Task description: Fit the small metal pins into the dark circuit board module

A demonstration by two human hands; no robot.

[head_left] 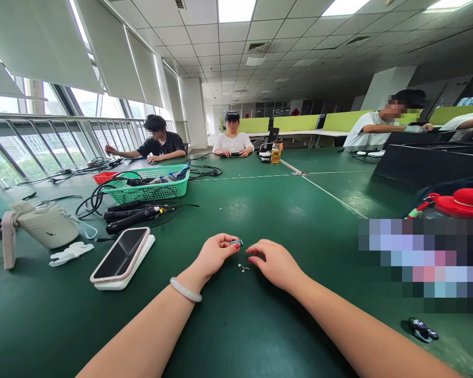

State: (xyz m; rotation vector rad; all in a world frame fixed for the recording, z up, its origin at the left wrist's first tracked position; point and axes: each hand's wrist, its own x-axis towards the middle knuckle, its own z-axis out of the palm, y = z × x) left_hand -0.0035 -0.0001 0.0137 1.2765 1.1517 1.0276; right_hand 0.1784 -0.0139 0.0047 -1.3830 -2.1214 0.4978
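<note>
My left hand (pixel 216 253) rests on the green table (pixel 260 210) with a pale bangle on its wrist. Its thumb and fingers pinch a small dark metal part (pixel 236 242). My right hand (pixel 274 262) lies just to the right, fingers curled loosely downward, fingertips close to that part. Between the two hands a second tiny metal piece (pixel 243 268) lies on the table. I cannot tell whether my right hand holds anything.
A phone (pixel 120 254) on a white case lies at the left, beside a cream bottle (pixel 47 224), black handheld devices (pixel 132 218) and a green basket (pixel 150 185). A small dark object (pixel 421 329) sits at the lower right. Several people sit at the far side.
</note>
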